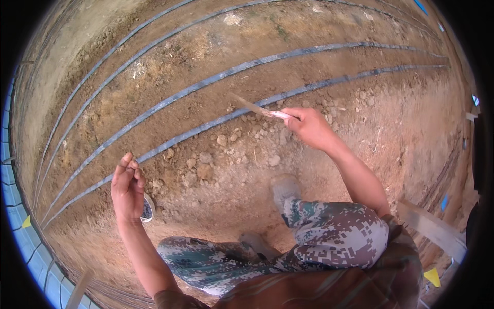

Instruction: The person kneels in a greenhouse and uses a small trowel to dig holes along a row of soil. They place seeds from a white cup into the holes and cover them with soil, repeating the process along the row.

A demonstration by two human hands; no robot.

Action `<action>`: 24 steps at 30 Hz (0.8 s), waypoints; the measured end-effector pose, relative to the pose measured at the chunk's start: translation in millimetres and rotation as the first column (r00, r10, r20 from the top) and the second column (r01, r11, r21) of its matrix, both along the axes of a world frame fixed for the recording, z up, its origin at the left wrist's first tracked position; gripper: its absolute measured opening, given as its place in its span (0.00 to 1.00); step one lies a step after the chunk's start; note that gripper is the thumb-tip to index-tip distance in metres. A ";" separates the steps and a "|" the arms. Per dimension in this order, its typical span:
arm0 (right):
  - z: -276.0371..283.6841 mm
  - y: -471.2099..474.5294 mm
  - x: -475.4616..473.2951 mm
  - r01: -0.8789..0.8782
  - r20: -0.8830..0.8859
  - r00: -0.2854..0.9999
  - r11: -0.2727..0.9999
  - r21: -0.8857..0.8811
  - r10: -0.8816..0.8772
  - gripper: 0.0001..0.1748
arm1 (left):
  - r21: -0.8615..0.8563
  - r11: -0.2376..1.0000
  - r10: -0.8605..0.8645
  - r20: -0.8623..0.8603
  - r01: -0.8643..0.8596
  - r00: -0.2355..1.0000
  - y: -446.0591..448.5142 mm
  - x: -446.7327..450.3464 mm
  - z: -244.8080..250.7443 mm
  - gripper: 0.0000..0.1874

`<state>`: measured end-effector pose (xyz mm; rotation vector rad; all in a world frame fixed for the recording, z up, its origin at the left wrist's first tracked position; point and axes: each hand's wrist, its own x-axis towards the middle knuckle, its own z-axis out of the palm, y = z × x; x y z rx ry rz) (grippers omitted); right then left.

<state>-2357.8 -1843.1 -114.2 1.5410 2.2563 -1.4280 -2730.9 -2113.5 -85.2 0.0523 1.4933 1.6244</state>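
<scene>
My right hand [308,125] is closed around the pinkish-white handle of a knife-like tool [252,105]. Its long, dirt-brown blade points up and left, over the nearest flat drip tape [216,120]. At the left, my left hand [129,189] is raised with its fingers curled and their tips together; whether a small thing is pinched between them cannot be told. Just right of that wrist, partly hidden by the hand, stands a small white container [152,210] with small dark pieces in it. A second tape [185,91] runs alongside the nearest one over the brown soil.
Clods and stones [204,171] line the near side of the tapes. More tapes [115,48] lie farther off. Wooden posts stand at the lower left [79,287] and lower right [432,228]. A blue segmented edge [23,228] curves along the left. Yellow pieces [432,277] show near both sides.
</scene>
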 end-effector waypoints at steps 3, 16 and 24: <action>14.5 14.2 15.7 -0.052 0.102 0.994 0.963 0.266 0.026 0.16 | -0.021 0.991 -0.132 0.031 0.133 0.991 60.0 29.9 -21.4 0.17; -16.3 57.0 3.6 -0.322 0.378 0.909 0.872 0.369 0.176 0.13 | -0.254 0.793 -0.584 -0.054 0.554 0.810 241.7 138.1 -131.8 0.06; -21.1 88.2 33.7 0.107 0.155 0.982 0.994 -0.005 -0.105 0.16 | -0.394 0.778 -0.627 -0.422 0.490 0.655 276.7 174.8 -191.5 0.10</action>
